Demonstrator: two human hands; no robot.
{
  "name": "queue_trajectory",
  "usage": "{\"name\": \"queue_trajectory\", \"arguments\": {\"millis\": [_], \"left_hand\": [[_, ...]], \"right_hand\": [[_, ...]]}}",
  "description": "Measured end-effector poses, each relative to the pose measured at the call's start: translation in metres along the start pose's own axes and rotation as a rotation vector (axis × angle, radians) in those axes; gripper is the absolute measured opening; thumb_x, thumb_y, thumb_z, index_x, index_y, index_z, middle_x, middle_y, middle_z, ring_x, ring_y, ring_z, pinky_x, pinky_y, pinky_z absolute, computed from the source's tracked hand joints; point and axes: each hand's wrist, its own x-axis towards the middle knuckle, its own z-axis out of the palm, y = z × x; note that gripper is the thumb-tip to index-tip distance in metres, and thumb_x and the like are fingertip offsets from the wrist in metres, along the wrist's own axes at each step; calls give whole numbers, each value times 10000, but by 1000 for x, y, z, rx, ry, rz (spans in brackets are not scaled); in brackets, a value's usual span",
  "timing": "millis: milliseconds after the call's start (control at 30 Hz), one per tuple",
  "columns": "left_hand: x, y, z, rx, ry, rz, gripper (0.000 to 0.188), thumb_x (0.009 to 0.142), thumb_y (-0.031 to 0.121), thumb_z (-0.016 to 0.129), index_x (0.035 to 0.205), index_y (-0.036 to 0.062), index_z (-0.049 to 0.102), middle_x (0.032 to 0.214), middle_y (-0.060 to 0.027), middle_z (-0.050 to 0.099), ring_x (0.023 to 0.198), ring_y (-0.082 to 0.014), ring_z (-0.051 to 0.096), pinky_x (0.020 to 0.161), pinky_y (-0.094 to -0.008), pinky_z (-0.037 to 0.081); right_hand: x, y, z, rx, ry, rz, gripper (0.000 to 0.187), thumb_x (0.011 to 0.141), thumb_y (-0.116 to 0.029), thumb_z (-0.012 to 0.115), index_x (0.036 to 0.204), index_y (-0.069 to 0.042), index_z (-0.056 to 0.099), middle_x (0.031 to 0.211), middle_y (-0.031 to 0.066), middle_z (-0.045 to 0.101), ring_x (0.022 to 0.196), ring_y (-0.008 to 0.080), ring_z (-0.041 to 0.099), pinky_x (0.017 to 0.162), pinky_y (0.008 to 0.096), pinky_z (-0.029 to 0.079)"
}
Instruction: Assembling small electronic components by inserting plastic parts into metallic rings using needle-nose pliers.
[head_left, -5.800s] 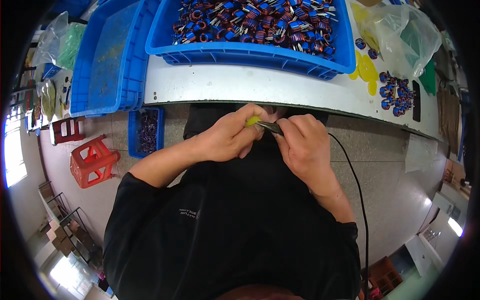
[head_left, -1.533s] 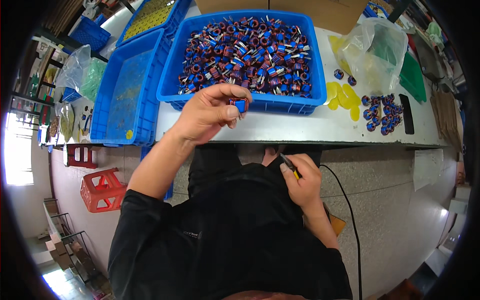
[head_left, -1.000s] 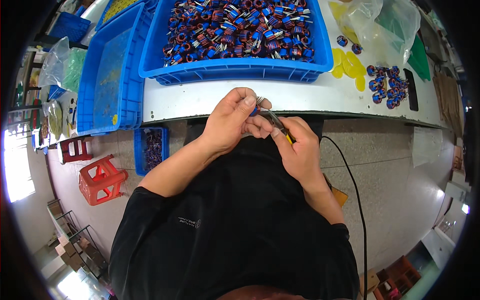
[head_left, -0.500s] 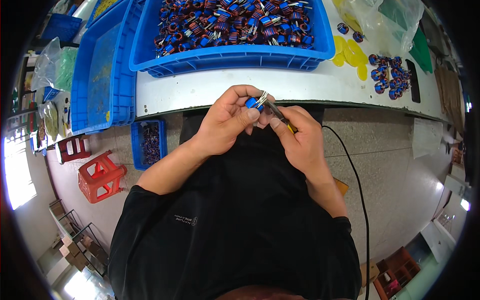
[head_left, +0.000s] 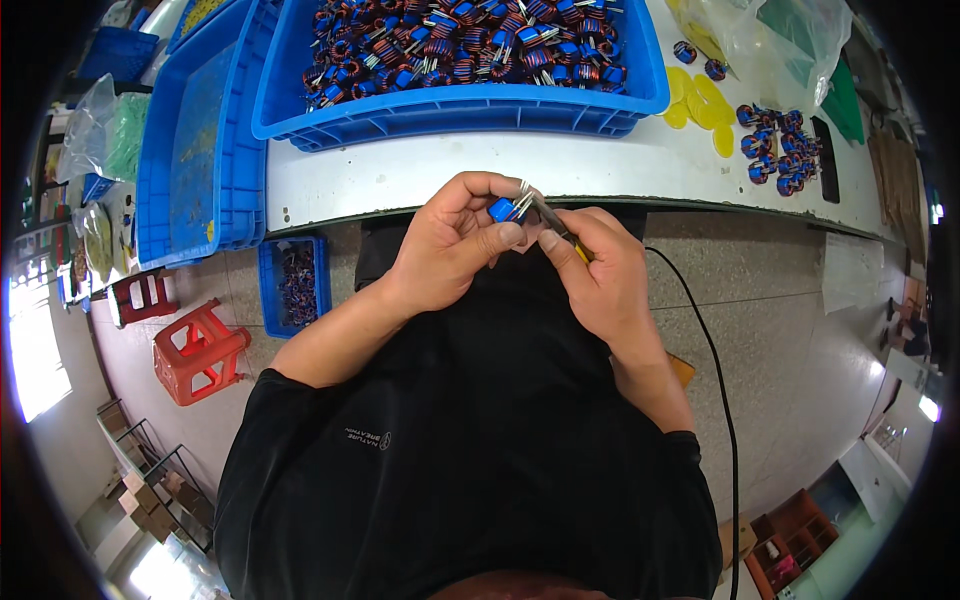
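Observation:
Between the thumb and fingers of my left hand (head_left: 447, 240) is a blue toroidal coil (head_left: 502, 210), its silvery wire leads pointing up and to the right. My right hand (head_left: 603, 262) grips pliers with yellow on the handles (head_left: 582, 250). The metal jaws reach the coil's leads; whether they are closed on a wire is too small to tell. Both hands are just in front of the table's near edge, above my lap. Beyond them, a large blue crate (head_left: 460, 112) holds a heap of similar coils (head_left: 440, 50) with copper-coloured windings.
On the white table (head_left: 400, 172), yellow discs (head_left: 708, 105), several grouped coils (head_left: 785, 150) and a black flat object (head_left: 826, 160) lie to the right. A second blue crate (head_left: 150, 200) stands left. Below are a small coil bin (head_left: 265, 290), a red stool (head_left: 200, 350) and a black cable (head_left: 712, 350).
Both hands stay nearly in place. The coil and its leads have turned slightly in my left fingers, against the pliers. The view has shifted a little.

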Motion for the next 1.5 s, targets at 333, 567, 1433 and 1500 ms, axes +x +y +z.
{"name": "queue_trajectory", "arguments": {"millis": [333,567,1433,1500], "left_hand": [[2,1,2,181,93,114,426,957,-107,684,1343,17,555,1336,-153,661,879,-112,664,722,-208,565],[2,-20,-8,234,110,255,421,935,-81,723,1328,1,595,1320,-121,640,836,-88,599,701,-192,499],[4,11,-14,195,-26,-79,383,910,-49,772,1270,0,652,1098,-94,714,757,-104,591,667,-206,485],[3,14,-14,95,-3,-175,385,923,-60,753,1288,-7,639,1088,-96,712,771,-109,601,696,-212,510]], "right_hand": [[-3,-4,2,-44,30,-24,194,958,-106,744,1124,-8,762,936,88,693,771,196,606,699,301,473],[-2,-8,0,-63,-28,2,231,940,-97,726,1154,-10,741,979,106,710,801,264,650,718,336,509],[-5,-11,-2,-118,39,-92,196,903,-66,735,1090,-8,731,908,97,686,755,269,623,691,351,499],[-4,-11,-1,-99,70,-82,206,906,-67,730,1103,-5,728,922,99,684,769,271,622,703,354,501]]}}
